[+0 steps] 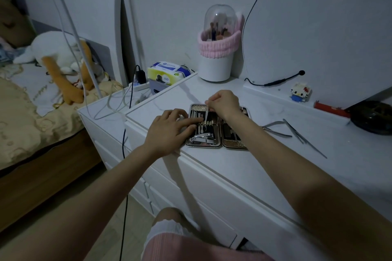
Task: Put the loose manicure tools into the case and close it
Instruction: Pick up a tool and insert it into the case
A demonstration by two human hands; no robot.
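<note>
Case, metal-edged with black lining [203, 143], lies opened flat on the white dresser surface [265, 167], two halves side by side, near the front edge. Left half holds a row of steel tools in loops and a chrome nail clipper [204, 136] at its 6 o'clock end.

Left hand [169, 128] rests on the case's 9 o'clock rim, fingers extended and released, tips pressing on the lining of the left half. Right hand [222, 103] is above the case's 12 o'clock end, fingers clenched in a pinch on a slim pale tool [206, 112] whose lower end meets the loop row in the left half.

Loose items remain on the surface at 3 o'clock of the case, apart from it: steel cuticle nippers [276, 128] nearest, then long thin steel tweezers [305, 139] beyond them.

Further back, at 12 o'clock: white brush holder with clear dome and pink fluffy band [216, 48]. At 2 o'clock along the wall: small block-built cat figure [300, 92] and red cylindrical object [331, 110].
</note>
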